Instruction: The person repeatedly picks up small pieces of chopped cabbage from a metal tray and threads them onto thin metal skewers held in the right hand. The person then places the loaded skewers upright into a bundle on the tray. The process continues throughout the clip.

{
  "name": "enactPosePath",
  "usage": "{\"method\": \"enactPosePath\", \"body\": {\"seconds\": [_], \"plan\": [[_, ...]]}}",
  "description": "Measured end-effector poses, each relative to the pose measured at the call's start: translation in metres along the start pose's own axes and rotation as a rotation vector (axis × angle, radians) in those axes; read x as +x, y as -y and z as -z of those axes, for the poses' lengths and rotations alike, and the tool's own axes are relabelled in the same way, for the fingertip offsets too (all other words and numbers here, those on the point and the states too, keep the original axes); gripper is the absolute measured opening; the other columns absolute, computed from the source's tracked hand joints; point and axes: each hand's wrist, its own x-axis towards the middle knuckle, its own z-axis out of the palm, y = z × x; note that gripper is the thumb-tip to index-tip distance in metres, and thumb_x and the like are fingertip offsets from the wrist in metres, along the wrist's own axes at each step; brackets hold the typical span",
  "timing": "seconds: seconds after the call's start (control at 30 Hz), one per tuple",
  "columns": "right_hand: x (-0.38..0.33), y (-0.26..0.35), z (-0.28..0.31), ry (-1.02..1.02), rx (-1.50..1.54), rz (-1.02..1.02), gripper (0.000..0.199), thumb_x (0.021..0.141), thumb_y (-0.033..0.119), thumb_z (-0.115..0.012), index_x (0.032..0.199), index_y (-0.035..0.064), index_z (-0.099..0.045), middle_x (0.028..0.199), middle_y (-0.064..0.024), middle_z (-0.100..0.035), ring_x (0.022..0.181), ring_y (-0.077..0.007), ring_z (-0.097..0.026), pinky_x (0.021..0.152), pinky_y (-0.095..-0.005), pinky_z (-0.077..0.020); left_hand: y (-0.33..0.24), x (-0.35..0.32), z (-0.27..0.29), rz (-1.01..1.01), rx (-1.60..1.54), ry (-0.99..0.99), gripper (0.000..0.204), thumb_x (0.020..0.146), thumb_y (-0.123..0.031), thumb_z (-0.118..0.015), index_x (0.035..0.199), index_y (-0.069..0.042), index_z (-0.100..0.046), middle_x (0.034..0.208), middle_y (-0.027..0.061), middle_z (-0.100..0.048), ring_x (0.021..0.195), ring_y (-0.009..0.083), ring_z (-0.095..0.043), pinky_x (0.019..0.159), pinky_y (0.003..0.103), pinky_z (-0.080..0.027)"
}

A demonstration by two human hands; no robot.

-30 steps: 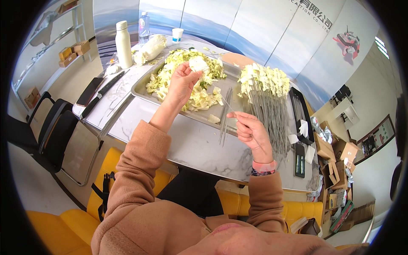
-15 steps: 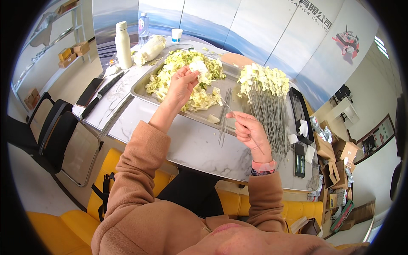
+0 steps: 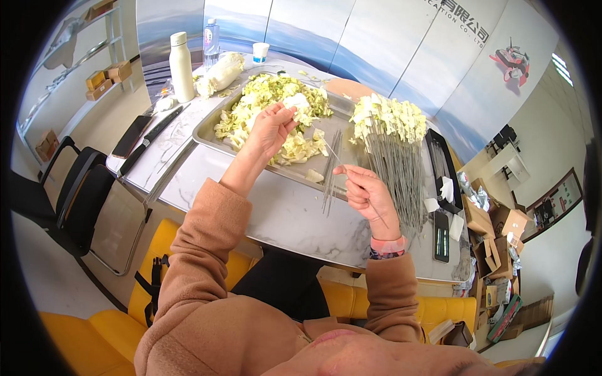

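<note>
Inspector A: Little has shifted since the earlier frame: the left hand (image 3: 271,128) stays over the tray (image 3: 207,128), and the right hand (image 3: 367,194) remains just short of its near edge with the skewer (image 3: 331,150) still raised.

Inspector B: Surroundings?

Inspector A: Tray sits on the marble tabletop (image 3: 276,213), loaded with cut cabbage (image 3: 263,94). Loose skewers (image 3: 330,175) lie across the tray's near rim. To the right, a fanned row of loaded skewers (image 3: 392,138), leaf ends away from the person. A black tray (image 3: 442,166) lies beyond them. At the far left stand a white bottle (image 3: 182,66), a clear bottle (image 3: 212,41) and a paper cup (image 3: 260,51); a phone (image 3: 130,136) and a knife (image 3: 150,141) lie near the left edge.

Inspector B: Obstructions or unclear items?

Inspector A: The left forearm covers part of the cabbage. Small items by the black tray are too small to identify. The skewer's lower end is hidden in the right fist.

Inspector B: Hands?

Inspector A: Left fingers pinched together on a pale cabbage piece (image 3: 295,103), held just above the heap. Right fingers curled closed around the skewer, its tip pointing toward that piece, not touching.
</note>
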Motion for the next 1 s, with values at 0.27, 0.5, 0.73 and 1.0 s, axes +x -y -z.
{"method": "enactPosePath", "body": {"seconds": [0.27,0.5,0.73,1.0], "plan": [[0.002,-0.002,0.003,0.008,-0.010,0.004,0.025,0.098,0.015,-0.043,0.111,-0.0040,-0.053,0.049,0.0083,-0.028,0.039,-0.0008,-0.021,0.036,-0.0177,-0.0168,0.002,0.000,0.002,0.087,-0.136,-0.073,0.005,0.089,0.000,-0.055,0.093,-0.002,-0.051,0.097,0.0063,-0.059,0.085,0.0131,-0.061,0.075,0.029,-0.058],[0.003,-0.003,0.004,0.015,-0.006,0.009,0.025,0.097,0.015,-0.043,0.111,-0.0035,-0.053,0.048,0.0084,-0.028,0.039,-0.0009,-0.021,0.036,-0.0177,-0.0168,-0.001,-0.006,-0.010,0.117,-0.143,-0.113,0.004,0.088,0.001,-0.057,0.088,-0.002,-0.054,0.089,0.0039,-0.059,0.080,0.0121,-0.061,0.073,0.027,-0.056],[0.003,-0.003,0.001,0.004,-0.004,0.034,0.024,0.097,0.015,-0.043,0.110,-0.0030,-0.053,0.049,0.0082,-0.028,0.039,-0.0012,-0.022,0.036,-0.0181,-0.0168,-0.001,-0.008,-0.010,0.093,-0.145,-0.101,0.005,0.087,-0.002,-0.060,0.090,-0.004,-0.056,0.091,0.0034,-0.060,0.080,0.0115,-0.061,0.074,0.028,-0.056],[0.003,-0.005,-0.004,-0.026,-0.024,0.041,0.024,0.097,0.015,-0.043,0.110,-0.0026,-0.054,0.049,0.0078,-0.028,0.040,-0.0013,-0.022,0.036,-0.0181,-0.0166,-0.004,-0.011,-0.015,0.053,-0.104,-0.119,0.015,0.090,-0.015,-0.060,0.101,-0.005,-0.062,0.090,0.0015,-0.063,0.080,0.0107,-0.061,0.071,0.025,-0.053]]}}
